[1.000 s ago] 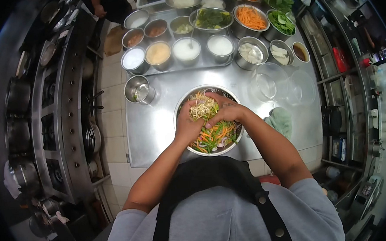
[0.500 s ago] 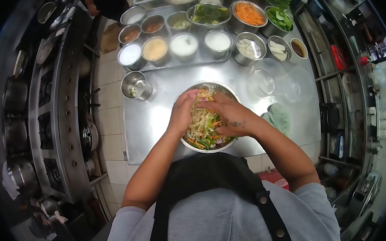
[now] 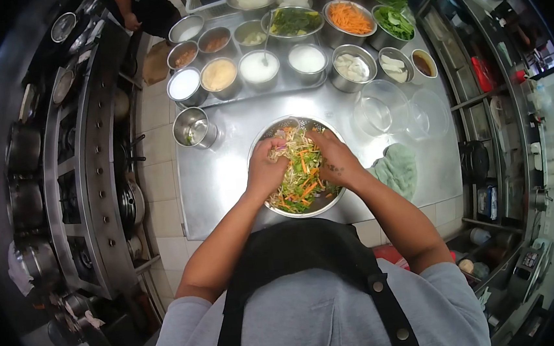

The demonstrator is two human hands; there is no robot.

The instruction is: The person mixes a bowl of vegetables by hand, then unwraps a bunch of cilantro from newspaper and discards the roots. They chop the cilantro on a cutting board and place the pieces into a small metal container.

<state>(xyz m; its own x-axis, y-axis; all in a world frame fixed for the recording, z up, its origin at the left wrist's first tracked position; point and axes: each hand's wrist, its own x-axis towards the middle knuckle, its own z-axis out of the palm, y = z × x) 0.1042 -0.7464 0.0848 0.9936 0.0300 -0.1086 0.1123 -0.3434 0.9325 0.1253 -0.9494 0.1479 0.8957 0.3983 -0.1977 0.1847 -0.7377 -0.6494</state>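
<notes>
A metal colander [image 3: 255, 142] with small holes stands on the steel table, full of mixed shredded vegetables [image 3: 301, 168]: orange carrot strips, green pieces, pale sprout-like shreds and a little purple. My left hand [image 3: 268, 170] is inside the left rim, its fingers curled around some of the vegetables. Opposite it, my right hand [image 3: 336, 158] reaches over the right rim, its fingers bent down into the vegetables and its fingertips hidden among them.
A small steel pot [image 3: 195, 129] stands to the left. Right of the colander are a green cloth [image 3: 395, 171] and clear plastic containers [image 3: 380, 107]. Bowls of powders, carrot strips [image 3: 351, 19] and greens line the back. Another person's hand [image 3: 131, 20] shows at the far left.
My hands have moved apart, from covering the top of the vegetables to the two sides of the colander. More of the mix shows, with carrot and green pieces now on top.
</notes>
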